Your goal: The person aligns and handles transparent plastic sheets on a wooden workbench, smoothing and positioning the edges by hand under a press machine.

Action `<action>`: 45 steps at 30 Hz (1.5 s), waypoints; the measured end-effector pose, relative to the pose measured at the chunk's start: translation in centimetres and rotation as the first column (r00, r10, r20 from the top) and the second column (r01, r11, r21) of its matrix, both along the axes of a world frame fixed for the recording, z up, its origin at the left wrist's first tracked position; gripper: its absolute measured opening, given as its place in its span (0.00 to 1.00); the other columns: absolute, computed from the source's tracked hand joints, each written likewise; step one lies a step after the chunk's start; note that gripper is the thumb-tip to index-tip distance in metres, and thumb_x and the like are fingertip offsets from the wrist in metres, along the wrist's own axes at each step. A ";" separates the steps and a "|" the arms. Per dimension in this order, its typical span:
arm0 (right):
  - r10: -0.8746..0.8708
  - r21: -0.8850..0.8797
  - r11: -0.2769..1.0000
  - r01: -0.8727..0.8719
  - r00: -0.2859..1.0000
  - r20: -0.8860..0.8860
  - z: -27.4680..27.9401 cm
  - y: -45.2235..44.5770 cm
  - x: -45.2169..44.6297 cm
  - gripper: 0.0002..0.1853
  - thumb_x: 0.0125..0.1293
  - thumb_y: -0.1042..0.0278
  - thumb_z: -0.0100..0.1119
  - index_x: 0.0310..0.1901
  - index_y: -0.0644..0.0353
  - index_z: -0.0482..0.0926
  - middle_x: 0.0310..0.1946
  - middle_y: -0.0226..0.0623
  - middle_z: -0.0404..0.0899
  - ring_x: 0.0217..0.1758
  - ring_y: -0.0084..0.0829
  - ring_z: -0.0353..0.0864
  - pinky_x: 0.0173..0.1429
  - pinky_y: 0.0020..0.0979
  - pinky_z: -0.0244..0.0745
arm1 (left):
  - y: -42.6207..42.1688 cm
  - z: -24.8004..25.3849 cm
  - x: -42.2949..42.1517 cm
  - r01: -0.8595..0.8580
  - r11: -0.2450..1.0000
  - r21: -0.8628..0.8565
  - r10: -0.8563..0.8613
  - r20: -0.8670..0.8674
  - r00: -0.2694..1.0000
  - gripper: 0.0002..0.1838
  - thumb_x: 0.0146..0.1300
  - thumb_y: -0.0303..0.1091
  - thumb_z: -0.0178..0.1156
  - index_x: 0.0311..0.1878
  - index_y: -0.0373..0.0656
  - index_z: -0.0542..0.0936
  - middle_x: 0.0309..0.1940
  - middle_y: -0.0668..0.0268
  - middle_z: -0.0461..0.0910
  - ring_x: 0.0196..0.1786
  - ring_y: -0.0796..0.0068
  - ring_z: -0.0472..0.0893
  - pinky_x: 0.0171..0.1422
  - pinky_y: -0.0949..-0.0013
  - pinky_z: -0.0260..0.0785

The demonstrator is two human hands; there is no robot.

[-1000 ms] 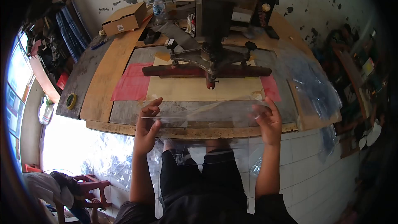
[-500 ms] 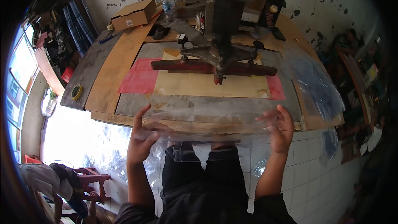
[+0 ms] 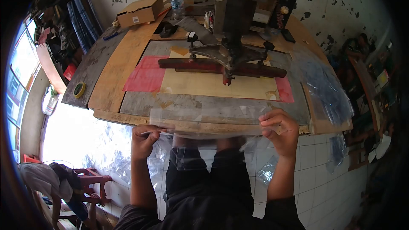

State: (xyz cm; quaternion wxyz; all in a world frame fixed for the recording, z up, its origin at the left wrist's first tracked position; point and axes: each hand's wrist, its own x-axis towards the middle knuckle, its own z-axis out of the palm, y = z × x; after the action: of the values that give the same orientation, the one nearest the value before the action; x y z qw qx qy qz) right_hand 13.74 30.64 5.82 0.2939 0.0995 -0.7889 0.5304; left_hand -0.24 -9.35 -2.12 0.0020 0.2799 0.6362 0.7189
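Observation:
A clear plastic sheet stretches between my two hands, above my lap and the near edge of the table. My left hand is closed on its left end, thumb pressed against curled fingers. At the right end, my right hand pinches the sheet between thumb and fingers. Beyond my hands stands a press with a dark red bar. Under that bar lies a cream sheet with a pink piece at its left and another pink piece at its right.
Clear plastic sheets are heaped on the table's right side. A tape roll lies at the left edge. A cardboard box and a water bottle stand at the back. Another person is at lower left near a red stool.
My left fingers, raised and spread before, have curled down onto the sheet. My right fingers have also closed in, moving slightly left. The view has shifted a little.

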 end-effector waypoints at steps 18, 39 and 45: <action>0.216 -0.273 0.946 -0.174 0.967 0.133 2.7 -5.3 -1.3 0.42 0.54 0.68 0.89 0.71 0.62 0.77 0.49 0.36 0.86 0.49 0.24 0.87 0.58 0.30 0.82 | -6.3 -5.6 1.2 -0.049 0.999 -0.003 0.047 0.331 0.942 0.18 0.76 0.42 0.66 0.45 0.33 0.88 0.54 0.55 0.88 0.64 0.66 0.84 0.69 0.60 0.72; 0.164 0.227 0.952 -0.207 0.967 0.194 7.2 -8.3 0.3 0.41 0.55 0.62 0.88 0.69 0.57 0.76 0.50 0.40 0.87 0.51 0.30 0.88 0.54 0.34 0.82 | 9.0 12.6 4.7 0.046 0.896 -0.442 -0.261 -0.438 0.860 0.14 0.63 0.37 0.80 0.45 0.44 0.86 0.69 0.56 0.79 0.70 0.54 0.81 0.69 0.52 0.74; 0.168 0.226 0.946 -0.230 0.950 0.263 6.8 -6.1 0.5 0.34 0.59 0.70 0.83 0.68 0.56 0.81 0.44 0.36 0.89 0.45 0.27 0.89 0.52 0.31 0.83 | 9.0 10.6 4.8 0.092 0.937 -0.336 -0.192 -0.277 0.942 0.12 0.60 0.30 0.81 0.38 0.38 0.86 0.52 0.59 0.80 0.54 0.61 0.84 0.62 0.60 0.76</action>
State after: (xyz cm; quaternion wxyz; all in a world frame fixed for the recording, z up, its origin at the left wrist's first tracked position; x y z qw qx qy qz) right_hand 14.27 24.54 12.63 0.1256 0.1512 -0.8658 0.4602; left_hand 4.57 -0.30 8.50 0.0014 0.4293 0.7141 0.5530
